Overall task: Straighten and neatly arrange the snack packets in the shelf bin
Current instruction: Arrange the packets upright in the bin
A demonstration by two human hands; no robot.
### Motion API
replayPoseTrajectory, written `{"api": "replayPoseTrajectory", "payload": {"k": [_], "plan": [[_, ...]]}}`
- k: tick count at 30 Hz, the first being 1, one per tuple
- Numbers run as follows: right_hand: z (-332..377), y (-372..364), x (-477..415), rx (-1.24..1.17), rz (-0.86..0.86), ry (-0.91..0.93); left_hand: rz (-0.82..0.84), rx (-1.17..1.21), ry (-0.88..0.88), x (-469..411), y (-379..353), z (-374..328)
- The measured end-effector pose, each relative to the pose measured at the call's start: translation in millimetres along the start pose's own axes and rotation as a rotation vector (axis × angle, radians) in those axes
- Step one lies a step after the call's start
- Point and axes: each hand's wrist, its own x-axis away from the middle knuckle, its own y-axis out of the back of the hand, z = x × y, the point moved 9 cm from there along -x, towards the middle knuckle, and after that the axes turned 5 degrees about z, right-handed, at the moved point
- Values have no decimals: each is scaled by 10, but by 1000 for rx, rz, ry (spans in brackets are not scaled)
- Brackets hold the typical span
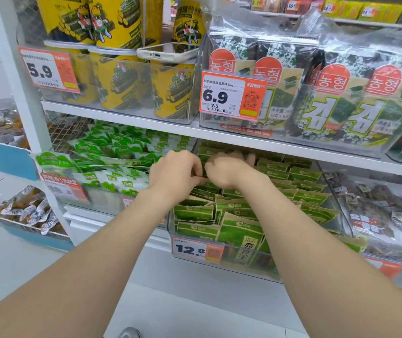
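Well to the left of the grip, brown snacks in clear wrappers (24, 211) lie heaped in a low blue tray (36, 236). Up and to the left of the grip, yellow printed snack tubs (119, 79) stand in a clear bin on the higher white shelf (127, 119). Just left of the grip, green-and-white pillow packets (112, 152) fill a neighbouring clear bin. A white-cased phone (168, 53) lies flat on the tub lids straight above the grip. The left hand (178, 174) reaches in with its fingers curled, and its grip pinches the tan top edge of one of the green-and-tan paper snack packets (239, 230). The right hand (226, 172) touches it knuckle to knuckle. Its grip is closed over the tops of the packets in the same row, with the fingertips hidden among them. The packets stand on edge in rows inside the clear plastic shelf bin (248, 269) on the lower shelf. They run from under the grip toward the front wall, several leaning, and more rows sit to the right of the grip. An orange price tag marked 12.8 (196, 250) hangs on the bin's front, below the grip. Up and to the right, an orange price tag marked 6.9 (231, 96) fronts dark green seaweed packs (341, 101). Far right of the grip lie dark snacks in clear wrappers (378, 211).
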Motion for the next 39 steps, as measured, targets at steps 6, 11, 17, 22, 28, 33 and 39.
{"api": "replayPoseTrajectory", "payload": {"k": [6,11,17,22,28,33,39], "plan": [[108,-115,305,48,74,72,2,-183,-146,37,-8,-109],[104,158,503,-53,-350,104,233,-158,-101,25,-215,29],[101,229,233,-109,-327,91,205,-178,-159,41,-220,-75],[96,192,-81,37,-243,-25,223,-243,-171,1,-266,-78],[217,196,119,211,-289,42,243,-251,-153,5,-285,-49],[313,278,535,206,-375,133,234,-284,-162,13,-246,-64],[165,211,465,-25,-335,138,211,-204,-113,66,-235,-61]]}}
